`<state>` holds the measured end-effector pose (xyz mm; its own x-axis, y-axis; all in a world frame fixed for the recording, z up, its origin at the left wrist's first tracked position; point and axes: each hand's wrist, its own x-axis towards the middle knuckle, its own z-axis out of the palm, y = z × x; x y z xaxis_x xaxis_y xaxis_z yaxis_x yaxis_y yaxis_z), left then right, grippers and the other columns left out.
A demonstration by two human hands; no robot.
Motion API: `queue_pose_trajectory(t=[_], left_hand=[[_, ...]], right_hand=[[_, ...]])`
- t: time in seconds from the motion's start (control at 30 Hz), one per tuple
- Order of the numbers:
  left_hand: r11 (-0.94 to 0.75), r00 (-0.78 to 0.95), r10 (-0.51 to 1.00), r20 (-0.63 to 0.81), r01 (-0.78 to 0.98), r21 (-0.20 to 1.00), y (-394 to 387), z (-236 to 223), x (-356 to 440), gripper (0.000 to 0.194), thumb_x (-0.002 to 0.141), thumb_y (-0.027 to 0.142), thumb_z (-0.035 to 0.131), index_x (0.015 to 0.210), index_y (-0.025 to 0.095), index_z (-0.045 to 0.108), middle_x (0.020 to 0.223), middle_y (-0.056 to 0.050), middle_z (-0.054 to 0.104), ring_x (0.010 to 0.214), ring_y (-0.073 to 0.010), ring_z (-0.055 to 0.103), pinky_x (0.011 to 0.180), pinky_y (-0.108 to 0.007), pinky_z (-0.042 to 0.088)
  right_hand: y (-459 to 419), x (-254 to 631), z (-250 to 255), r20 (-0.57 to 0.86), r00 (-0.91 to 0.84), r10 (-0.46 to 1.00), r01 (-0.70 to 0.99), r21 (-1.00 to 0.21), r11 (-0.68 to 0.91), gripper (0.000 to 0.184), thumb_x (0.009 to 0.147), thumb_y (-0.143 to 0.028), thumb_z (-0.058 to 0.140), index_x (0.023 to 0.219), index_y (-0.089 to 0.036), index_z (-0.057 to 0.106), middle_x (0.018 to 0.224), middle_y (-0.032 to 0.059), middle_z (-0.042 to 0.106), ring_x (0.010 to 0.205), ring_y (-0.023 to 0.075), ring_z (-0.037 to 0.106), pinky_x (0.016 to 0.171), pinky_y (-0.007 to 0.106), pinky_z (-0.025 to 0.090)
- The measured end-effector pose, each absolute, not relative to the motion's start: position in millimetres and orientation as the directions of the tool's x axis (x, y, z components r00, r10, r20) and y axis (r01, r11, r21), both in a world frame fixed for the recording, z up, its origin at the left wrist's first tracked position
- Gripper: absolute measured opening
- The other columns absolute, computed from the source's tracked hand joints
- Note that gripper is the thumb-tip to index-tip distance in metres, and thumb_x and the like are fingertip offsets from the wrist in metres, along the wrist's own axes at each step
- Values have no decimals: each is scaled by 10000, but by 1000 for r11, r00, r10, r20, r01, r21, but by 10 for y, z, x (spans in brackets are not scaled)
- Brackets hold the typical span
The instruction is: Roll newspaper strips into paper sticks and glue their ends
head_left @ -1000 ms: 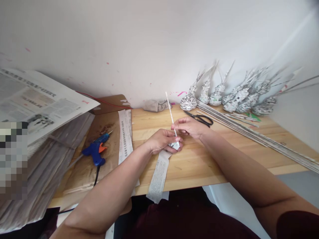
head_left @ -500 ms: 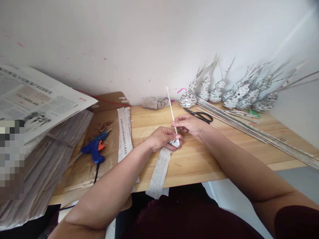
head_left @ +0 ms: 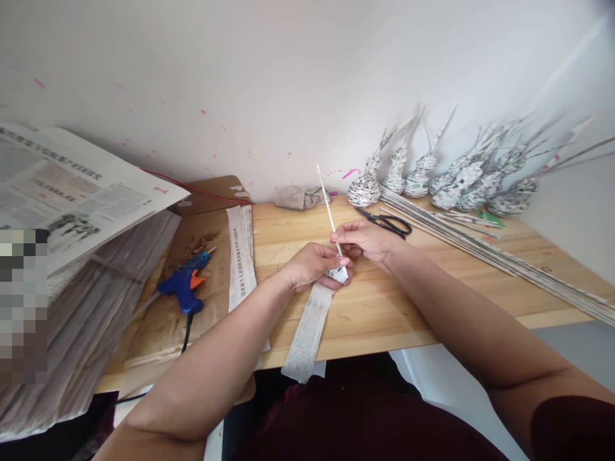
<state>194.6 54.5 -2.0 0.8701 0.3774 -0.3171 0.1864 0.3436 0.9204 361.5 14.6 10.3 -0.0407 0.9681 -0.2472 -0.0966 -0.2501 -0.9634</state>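
Close together over the front part of the table, both hands work on one strip of newspaper. My left hand (head_left: 317,266) is closed on the newspaper strip (head_left: 306,336), whose printed tail hangs down over the table's front edge. From the folded part in my fingers a thin white paper stick (head_left: 325,198) rises, leaning slightly left. My right hand (head_left: 362,239) pinches this stick low down between thumb and fingers, just above my left hand. Whether a rod lies inside the paper stick, I cannot tell. Black-handled scissors (head_left: 391,224) lie just behind my right hand.
A blue glue gun (head_left: 181,288) lies on brown board at left, beside loose newspaper strips (head_left: 240,256). Stacked newspapers (head_left: 86,320) fill the far left. Along the wall at right stand several woven paper gourd shapes (head_left: 364,192), with long paper sticks (head_left: 461,246) before them.
The view has tilted slightly down over the second. My hands keep nearly the same place and grip, and the top of the paper stick leans a little further left.
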Motion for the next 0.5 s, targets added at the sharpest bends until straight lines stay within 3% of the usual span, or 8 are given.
queue_pose_trajectory(t=[0.1,0.27,0.5], left_hand=[[338,875,371,-310,184,923,549,-20,1943,420,630,428,742,883,98,685,862,-144,680,718,-183,649,629,-319,536],[334,894,330,-302,188,924,549,-16,1940,430,644,438,728,887,86,683,817,-142,678,716,-185,645,638,-320,530],[331,879,365,-306,185,925,529,1,1942,427,614,424,753,883,99,689,878,-146,679,738,-192,648,653,-342,535]], right_hand=[[140,3634,101,-245,-63,967,-85,-965,-250,319,627,-368,767,625,-130,555,493,-48,456,406,28,355,338,149,199],[134,3699,95,-251,-200,947,-106,-955,-276,319,697,-390,711,861,-120,664,547,-21,519,455,54,435,349,152,267],[162,3690,54,-214,-144,966,-119,-965,-232,293,641,-367,762,711,-114,632,509,-20,526,397,33,394,324,143,226]])
